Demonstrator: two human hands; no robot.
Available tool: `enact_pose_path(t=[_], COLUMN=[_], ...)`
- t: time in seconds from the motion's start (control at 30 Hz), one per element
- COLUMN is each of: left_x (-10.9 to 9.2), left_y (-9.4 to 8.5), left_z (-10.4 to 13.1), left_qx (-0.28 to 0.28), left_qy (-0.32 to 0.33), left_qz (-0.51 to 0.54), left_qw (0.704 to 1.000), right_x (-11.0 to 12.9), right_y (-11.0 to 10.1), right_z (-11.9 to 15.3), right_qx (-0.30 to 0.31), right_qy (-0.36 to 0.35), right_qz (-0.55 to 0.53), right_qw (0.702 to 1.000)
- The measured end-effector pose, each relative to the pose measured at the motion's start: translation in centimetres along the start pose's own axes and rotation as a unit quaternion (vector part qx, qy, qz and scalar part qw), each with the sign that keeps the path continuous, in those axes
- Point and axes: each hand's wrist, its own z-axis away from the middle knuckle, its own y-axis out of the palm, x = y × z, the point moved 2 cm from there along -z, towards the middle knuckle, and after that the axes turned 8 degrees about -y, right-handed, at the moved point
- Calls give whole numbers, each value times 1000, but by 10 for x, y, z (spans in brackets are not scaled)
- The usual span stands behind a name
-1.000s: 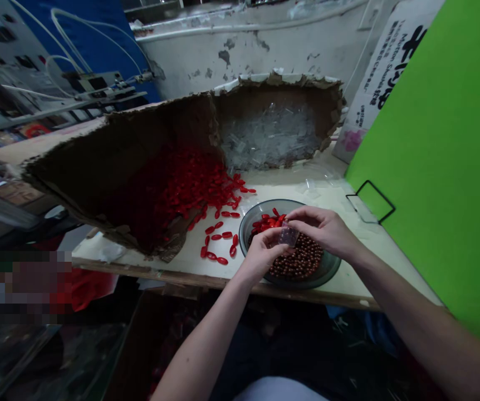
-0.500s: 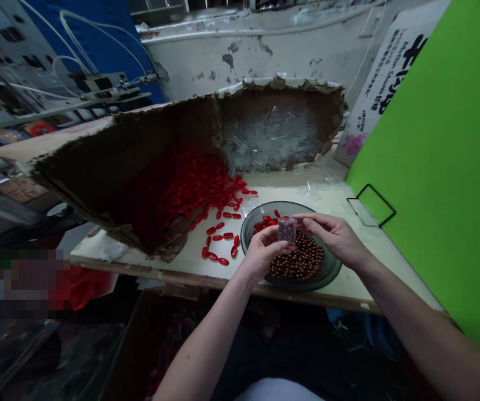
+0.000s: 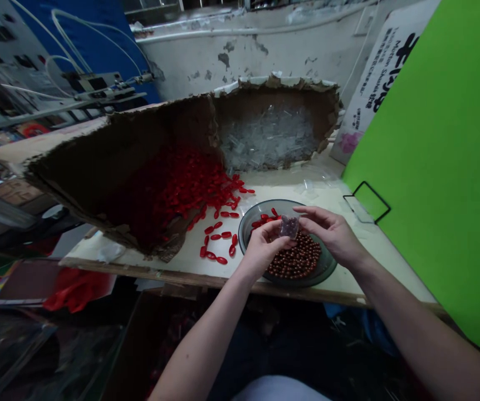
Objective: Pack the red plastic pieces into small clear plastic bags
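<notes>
A small clear plastic box [image 3: 289, 227] with dark beads showing through it is pinched in my left hand [image 3: 267, 245], thumb in front and fingers behind. On the box's right edge, my right hand [image 3: 332, 231] has its thumb against the side and its index finger by the top corner. Both hands are above a grey bowl [image 3: 327, 268]. Brown round beads [image 3: 296, 262] fill much of the bowl, and several red oblong pieces [image 3: 260, 221] lie at its back left.
A torn-open cardboard box [image 3: 68, 150] holds a heap of red pieces [image 3: 194, 181]. Clear plastic boxes [image 3: 269, 136] are piled behind. Loose red pieces [image 3: 222, 260] lie on the white table [image 3: 173, 266]. A green panel [image 3: 427, 167] with a black wire handle [image 3: 376, 200] stands at right.
My right thumb has moved in against the side of the small box, and the box has tilted slightly. The view has shifted a little to the right.
</notes>
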Motion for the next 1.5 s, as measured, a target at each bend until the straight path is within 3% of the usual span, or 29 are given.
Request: enact_pose_path(t=[0.2, 0.57, 0.93, 1.07, 1.23, 1.33, 1.43, 1.5], left_x=[1, 3, 14, 18, 21, 21, 20, 20], left_y=[-1, -16, -26, -30, -34, -37, -39, -39], left_z=[1, -14, -36, -41, -44, -44, -45, -45], left_qx=[24, 53, 22, -11, -44, -50, -52, -52], left_qy=[-10, -86, -116, -92, -83, -103, -106, -108], left_qz=[1, 147, 143, 104, 92, 118, 145, 162], left_qw=[1000, 984, 983, 990, 991, 986, 982, 979], right_x=[-5, -20, -39, -47, -65, -81, -98, -107], right_y=[1, 5, 11, 12, 1, -6, -3, 3], right_z=[-1, -13, -27, -30, -38, -43, -44, -45], right_qx=[-6, -4, 13, 31, 57, 121, 232, 270], right_qy=[-4, 3, 21, 29, 31, 39, 39, 37], right_qz=[-15, -14, 1, 9, 73, 222, 353, 401], right_qw=[1000, 1000, 1000, 999, 995, 967, 905, 875])
